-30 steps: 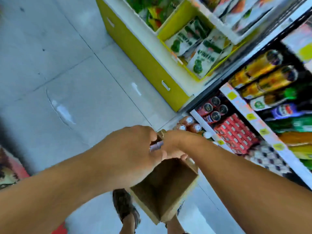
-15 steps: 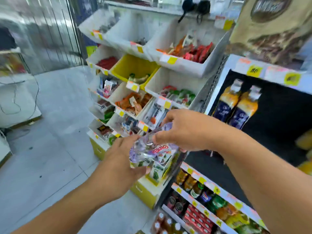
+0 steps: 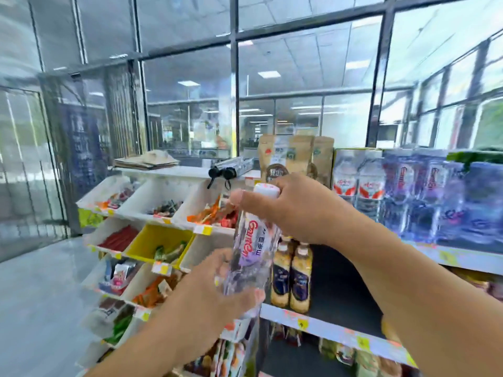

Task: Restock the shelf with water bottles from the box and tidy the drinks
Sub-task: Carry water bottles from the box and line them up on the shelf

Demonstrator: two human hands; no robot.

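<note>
The water bottle [image 3: 251,257] is held upright in mid-air before the shelf [image 3: 340,326], not yet placed. The right hand [image 3: 285,210] grips its neck below the cap; the left hand [image 3: 215,297] cups its base. Risk: the thin, clear wall may flex and slip during transfer, or strike the tea bottles [image 3: 292,276] just beside it.
</note>
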